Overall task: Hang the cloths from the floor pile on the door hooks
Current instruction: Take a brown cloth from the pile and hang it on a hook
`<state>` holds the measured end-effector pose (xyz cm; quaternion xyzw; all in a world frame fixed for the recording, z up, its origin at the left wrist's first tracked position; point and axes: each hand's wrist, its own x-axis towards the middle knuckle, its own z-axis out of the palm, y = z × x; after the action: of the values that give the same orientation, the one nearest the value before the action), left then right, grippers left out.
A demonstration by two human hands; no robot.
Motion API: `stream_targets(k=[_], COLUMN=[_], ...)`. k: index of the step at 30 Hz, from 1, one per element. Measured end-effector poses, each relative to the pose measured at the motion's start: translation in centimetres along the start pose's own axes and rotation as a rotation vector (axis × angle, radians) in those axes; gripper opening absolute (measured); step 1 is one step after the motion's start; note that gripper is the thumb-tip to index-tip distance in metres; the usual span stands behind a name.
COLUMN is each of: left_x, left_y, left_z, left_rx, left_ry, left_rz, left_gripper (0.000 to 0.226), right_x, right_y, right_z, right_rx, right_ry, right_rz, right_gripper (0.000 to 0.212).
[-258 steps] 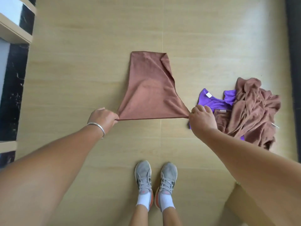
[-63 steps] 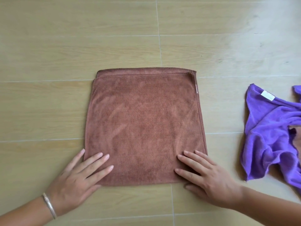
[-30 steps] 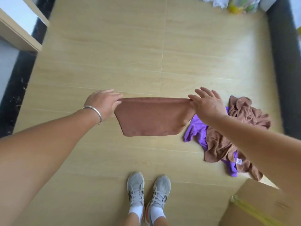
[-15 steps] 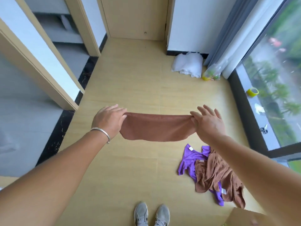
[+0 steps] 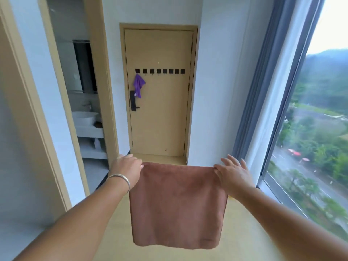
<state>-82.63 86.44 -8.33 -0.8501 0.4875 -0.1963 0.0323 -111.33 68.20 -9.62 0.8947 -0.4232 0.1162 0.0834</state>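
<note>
Brown, soft-piled cloth (image 5: 178, 206) hangs in the air in the near centre of the scene, folded and roughly square. Its top edge runs level from left to right; the body drops straight down, lower edge pointing at the floor (image 5: 237, 223). Left hand (image 5: 126, 169) pinches the top left corner, fingers curled over the edge, a silver bangle (image 5: 120, 178) on the wrist. Right hand (image 5: 232, 173) pinches the top right corner at the thumb side, the other fingers spread and straight. Far ahead stands a tan door (image 5: 160, 110) with a row of dark hooks (image 5: 159, 71) across it. A purple cloth (image 5: 138, 85) hangs from the leftmost hook, just above the black lock handle (image 5: 133, 101). Right of the door, grey curtains (image 5: 263, 91) edge a large window (image 5: 318, 129). Left, a doorway shows a white basin (image 5: 84, 118).
</note>
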Motion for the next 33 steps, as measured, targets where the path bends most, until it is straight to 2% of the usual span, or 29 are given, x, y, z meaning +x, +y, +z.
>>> stream_targets(k=[5, 12, 25, 33], left_x=[3.6, 7.1, 13.4, 21.0], left_y=[-3.6, -7.5, -11.1, -12.4], left_z=[-6.3, -9.9, -8.7, -4.7], left_rx=[-0.018, -0.055, -0.120, -0.104], left_ry=[0.132, 0.185, 0.204, 0.177], left_rz=[-0.017, -0.005, -0.049, -0.072], left_gripper=[0.032, 0.034, 0.037, 0.036], right_x=[4.2, 7.9, 14.6, 24.1], right_y=[0.2, -0.3, -3.4, -4.0], right_z=[-6.6, -12.0, -11.5, -8.4], right_rx=[-0.011, -0.029, -0.086, -0.109], right_ry=[0.100, 0.220, 0.268, 0.244], right_rz=[-0.007, -0.027, -0.025, -0.056], right_gripper=[0.038, 0.041, 0.039, 0.039])
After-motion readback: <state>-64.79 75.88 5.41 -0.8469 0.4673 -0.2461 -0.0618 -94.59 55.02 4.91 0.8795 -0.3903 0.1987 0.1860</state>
